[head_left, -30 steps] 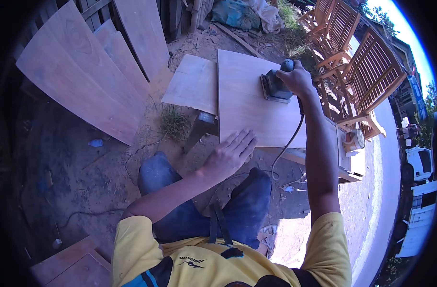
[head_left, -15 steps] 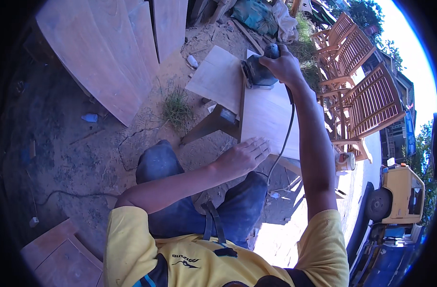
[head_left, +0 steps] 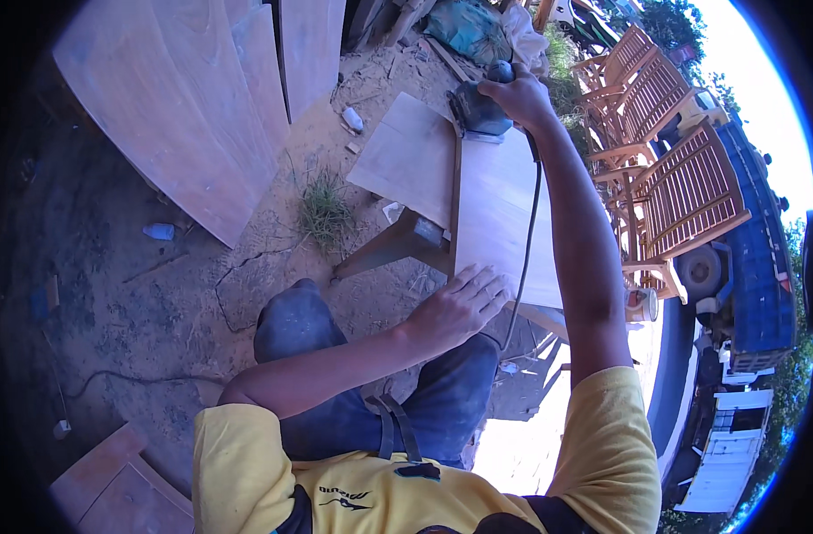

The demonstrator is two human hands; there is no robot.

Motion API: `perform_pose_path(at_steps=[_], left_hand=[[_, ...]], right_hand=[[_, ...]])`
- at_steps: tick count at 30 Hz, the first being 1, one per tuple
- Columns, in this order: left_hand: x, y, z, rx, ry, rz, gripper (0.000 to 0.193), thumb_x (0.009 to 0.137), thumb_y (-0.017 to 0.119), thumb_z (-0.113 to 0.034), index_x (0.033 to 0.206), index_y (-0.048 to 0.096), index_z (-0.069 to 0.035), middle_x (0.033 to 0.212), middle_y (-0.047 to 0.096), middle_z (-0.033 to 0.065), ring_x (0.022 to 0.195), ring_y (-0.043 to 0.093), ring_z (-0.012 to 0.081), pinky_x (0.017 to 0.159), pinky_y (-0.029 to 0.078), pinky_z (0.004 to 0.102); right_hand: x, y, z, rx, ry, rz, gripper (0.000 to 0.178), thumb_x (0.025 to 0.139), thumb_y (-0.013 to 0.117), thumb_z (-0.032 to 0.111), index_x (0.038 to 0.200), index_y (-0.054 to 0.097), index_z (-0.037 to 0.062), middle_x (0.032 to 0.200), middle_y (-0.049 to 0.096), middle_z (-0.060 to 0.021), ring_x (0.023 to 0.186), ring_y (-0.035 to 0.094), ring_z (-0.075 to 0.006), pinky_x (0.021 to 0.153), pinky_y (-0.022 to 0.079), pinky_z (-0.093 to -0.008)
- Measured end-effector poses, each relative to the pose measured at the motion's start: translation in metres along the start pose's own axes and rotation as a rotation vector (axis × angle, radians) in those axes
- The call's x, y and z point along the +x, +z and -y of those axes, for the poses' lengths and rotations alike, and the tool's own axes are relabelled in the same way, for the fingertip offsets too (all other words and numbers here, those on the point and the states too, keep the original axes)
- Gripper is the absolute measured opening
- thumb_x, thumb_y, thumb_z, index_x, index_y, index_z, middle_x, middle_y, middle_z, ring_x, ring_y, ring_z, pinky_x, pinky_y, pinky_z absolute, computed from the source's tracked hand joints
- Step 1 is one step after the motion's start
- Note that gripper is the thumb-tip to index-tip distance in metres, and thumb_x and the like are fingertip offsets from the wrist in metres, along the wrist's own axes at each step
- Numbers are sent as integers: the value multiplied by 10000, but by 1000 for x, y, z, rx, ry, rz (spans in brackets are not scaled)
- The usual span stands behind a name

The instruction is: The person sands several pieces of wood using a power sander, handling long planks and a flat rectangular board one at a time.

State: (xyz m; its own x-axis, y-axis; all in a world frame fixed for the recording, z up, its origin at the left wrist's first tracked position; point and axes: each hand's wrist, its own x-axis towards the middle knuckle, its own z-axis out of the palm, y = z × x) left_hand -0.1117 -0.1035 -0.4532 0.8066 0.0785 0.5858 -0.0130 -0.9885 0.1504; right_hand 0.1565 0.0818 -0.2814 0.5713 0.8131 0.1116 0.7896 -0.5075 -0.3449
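Note:
My right hand [head_left: 520,96] is wrapped round the top of a dark electric sander [head_left: 480,110] at the far end of a pale wooden board [head_left: 500,205]. The sander's base partly overhangs the board's far left corner. Its black cord [head_left: 531,222] runs back along my right forearm. My left hand [head_left: 464,307] lies with fingers stretched out flat on the board's near edge, holding nothing. Left of this board, a second flat wooden panel [head_left: 411,156] sits slightly lower. A wooden support [head_left: 389,245] shows below them.
Large wooden panels [head_left: 175,98] lean at the far left. Slatted wooden chairs [head_left: 691,182] stand to the right, with a tin [head_left: 640,304] near their legs. A cable [head_left: 148,380] trails over the sandy ground. A grass tuft [head_left: 325,209] grows beside the support.
My right hand and the sander have shifted away toward the board's far left corner. My left hand stays on the near edge. A yellow truck has passed from view; a blue truck now shows behind the chairs.

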Motion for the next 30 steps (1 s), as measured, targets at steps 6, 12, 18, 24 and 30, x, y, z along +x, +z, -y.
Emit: perform_pose_path(at_steps=[6, 12, 18, 24, 30], left_hand=[[1, -4, 1, 11, 6, 0, 528, 978, 639, -238, 1488, 612, -109, 1543, 605, 96, 1486, 519, 246, 1303, 319, 436], [2, -11, 3, -28, -9, 31, 566, 955, 671, -232, 1504, 605, -109, 1538, 611, 89, 1483, 522, 246, 1301, 335, 423], [8, -4, 3, -120, 29, 11, 541, 963, 626, -164, 1502, 614, -114, 1535, 624, 70, 1467, 545, 243, 1290, 362, 418], [10, -23, 8, -150, -31, 46, 520, 952, 610, -81, 1467, 656, -135, 1510, 645, 59, 1423, 591, 262, 1244, 428, 423], [8, -15, 7, -50, -29, 97, 527, 996, 575, -115, 1518, 624, -173, 1577, 600, 6, 1449, 573, 231, 1241, 423, 426]], right_hand=[[33, -8, -59, -123, 32, -63, 826, 747, 833, 585, 1268, 647, -28, 1025, 777, -207, 949, 779, -304, 830, 630, -404], [4, -52, -163, -101, 322, -107, 848, 763, 850, 532, 1351, 593, -23, 1066, 757, -180, 821, 765, -280, 730, 632, -393], [-39, -74, -181, -91, 315, -110, 809, 799, 842, 513, 1341, 582, -29, 1027, 755, -195, 739, 752, -259, 630, 615, -357], [-115, -27, -53, -6, -83, 31, 785, 816, 818, 473, 1418, 568, 35, 1203, 735, -294, 1130, 709, -471, 1019, 553, -502], [-115, -56, -132, -30, 106, 10, 886, 781, 840, 546, 1437, 557, 23, 1242, 737, -274, 1158, 711, -453, 1025, 568, -488]])
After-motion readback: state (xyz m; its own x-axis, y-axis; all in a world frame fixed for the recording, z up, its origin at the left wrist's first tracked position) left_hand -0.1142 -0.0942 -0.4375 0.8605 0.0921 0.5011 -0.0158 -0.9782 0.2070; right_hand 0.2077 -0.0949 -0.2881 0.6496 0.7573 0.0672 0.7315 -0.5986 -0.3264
